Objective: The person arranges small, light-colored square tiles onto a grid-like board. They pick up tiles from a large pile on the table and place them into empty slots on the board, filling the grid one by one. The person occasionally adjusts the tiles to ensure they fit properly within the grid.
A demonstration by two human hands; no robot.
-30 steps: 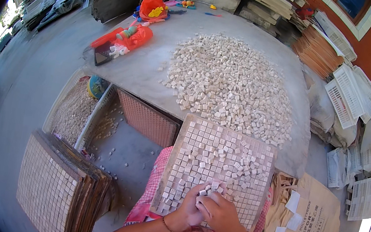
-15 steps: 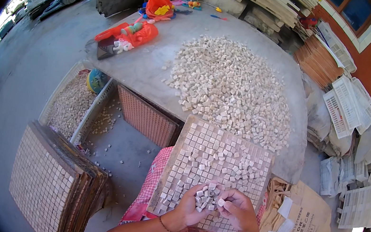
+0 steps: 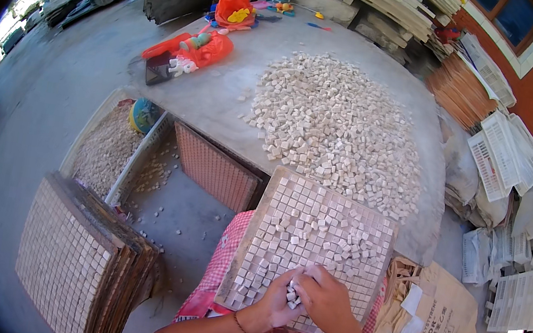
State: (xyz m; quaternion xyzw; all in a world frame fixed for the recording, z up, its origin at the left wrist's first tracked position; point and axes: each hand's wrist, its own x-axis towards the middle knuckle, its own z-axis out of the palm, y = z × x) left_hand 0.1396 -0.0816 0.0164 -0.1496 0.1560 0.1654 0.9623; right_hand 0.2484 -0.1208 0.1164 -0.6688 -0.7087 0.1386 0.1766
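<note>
Head view: hands (image 3: 325, 301) meet around cubes (image 3: 292, 296) above gridded tray (image 3: 251, 233).

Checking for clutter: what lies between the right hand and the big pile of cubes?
In the head view, the gridded tray lies between the right hand and the big pile of cubes, with loose cubes scattered over its grid.

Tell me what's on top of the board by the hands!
Little pale tiles cover much of the board: some in neat rows, others loose on top. The left hand and right hand block part of its near end, so whatever lies under them can't be seen.
</note>
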